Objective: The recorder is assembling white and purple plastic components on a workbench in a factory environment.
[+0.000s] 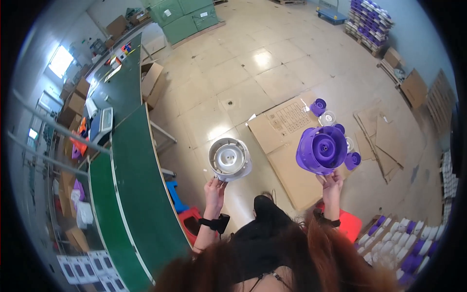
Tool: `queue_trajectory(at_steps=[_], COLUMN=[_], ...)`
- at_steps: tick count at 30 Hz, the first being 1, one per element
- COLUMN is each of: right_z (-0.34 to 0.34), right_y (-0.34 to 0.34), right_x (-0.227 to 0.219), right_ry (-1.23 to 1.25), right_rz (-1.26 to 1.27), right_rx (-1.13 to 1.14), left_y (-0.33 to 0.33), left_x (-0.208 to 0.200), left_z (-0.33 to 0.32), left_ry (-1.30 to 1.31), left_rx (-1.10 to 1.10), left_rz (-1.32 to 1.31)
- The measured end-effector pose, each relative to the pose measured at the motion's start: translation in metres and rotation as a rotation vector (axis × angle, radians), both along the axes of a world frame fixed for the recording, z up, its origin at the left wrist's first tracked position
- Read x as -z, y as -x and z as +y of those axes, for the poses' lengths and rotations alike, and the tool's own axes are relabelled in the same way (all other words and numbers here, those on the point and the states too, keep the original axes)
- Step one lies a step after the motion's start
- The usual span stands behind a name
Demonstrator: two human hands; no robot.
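My left hand (214,194) is closed on the lower edge of a round white appliance housing (246,169), holding it up with its shiny metal bowl facing me. On the other side, my right hand (331,189) grips the bottom of a similar purple housing (305,152), whose inside is stepped in rings around a small centre hub. Beyond the purple one, several smaller-looking housings stand about the cardboard, among them a purple one (318,107), a white one (328,118) and another purple one (352,161). The purple housing in my hand partly covers this group.
A long green workbench (134,190) runs along my left. Flat cardboard (277,141) lies on the floor ahead. A red stool (189,221) and a red object (349,225) flank me. Purple and white parts (399,246) are stacked at the lower right.
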State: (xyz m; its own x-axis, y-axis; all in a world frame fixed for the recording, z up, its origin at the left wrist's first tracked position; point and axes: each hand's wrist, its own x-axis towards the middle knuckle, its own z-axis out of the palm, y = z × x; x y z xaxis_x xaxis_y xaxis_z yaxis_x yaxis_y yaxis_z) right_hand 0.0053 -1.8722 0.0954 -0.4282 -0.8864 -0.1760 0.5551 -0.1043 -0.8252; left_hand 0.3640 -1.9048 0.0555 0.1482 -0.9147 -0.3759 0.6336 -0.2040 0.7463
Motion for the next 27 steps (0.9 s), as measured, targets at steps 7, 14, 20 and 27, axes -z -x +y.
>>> queue_trajectory(at_steps=[7, 14, 20, 27], right_z=[-0.173, -0.332, -0.414, -0.486], right_y=[-0.015, -0.031, -0.053, -0.124], right_x=[0.021, 0.013, 0.037, 0.107], right_ry=[-0.001, -0.019, -0.091, -0.147], right_rz=[0.128, 0.148, 0.101, 0.024], right_rx=[0.167, 0.285, 0.461, 0.759], left_y=[-0.023, -0.045, -0.027, 0.045], left_x=[0.007, 0.016, 0.023, 0.047], left_z=[-0.222, -0.421, -0.601, -0.798], left_ry=[0.008, 0.001, -0.051, -0.010], left_rx=[0.152, 0.341, 0.594, 1.062], left_rz=[-0.047, -0.021, -0.021, -0.115])
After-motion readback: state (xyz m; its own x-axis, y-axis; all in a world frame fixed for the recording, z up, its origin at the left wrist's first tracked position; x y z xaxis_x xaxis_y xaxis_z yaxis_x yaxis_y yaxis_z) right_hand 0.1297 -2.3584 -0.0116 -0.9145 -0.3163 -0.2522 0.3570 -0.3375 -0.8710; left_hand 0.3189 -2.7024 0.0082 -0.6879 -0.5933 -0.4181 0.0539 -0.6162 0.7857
